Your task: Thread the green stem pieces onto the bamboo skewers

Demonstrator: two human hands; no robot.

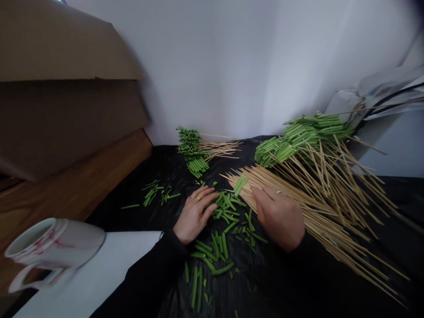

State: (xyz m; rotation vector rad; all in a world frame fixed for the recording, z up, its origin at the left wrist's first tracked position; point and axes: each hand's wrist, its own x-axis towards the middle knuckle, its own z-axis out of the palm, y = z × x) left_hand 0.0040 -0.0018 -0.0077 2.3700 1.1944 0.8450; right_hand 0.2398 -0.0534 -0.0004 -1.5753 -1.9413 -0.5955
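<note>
Over a loose pile of cut green bean pieces, my left hand reaches with its fingers stretched out, fingertips at the pile's edge. My right hand is closed, apparently round a bamboo skewer that its fingers mostly hide. Just left of that hand, two bean pieces sit side by side at the skewer's front end. Beneath and beside the right hand, a large bundle of bare bamboo skewers fans out to the lower right. More bean pieces lie nearer to me.
Skewered beans are piled at the back right, with a smaller stack at the back centre. Black plastic sheeting covers the work surface. A mug lies on its side at the left, below a cardboard box. A white wall stands behind.
</note>
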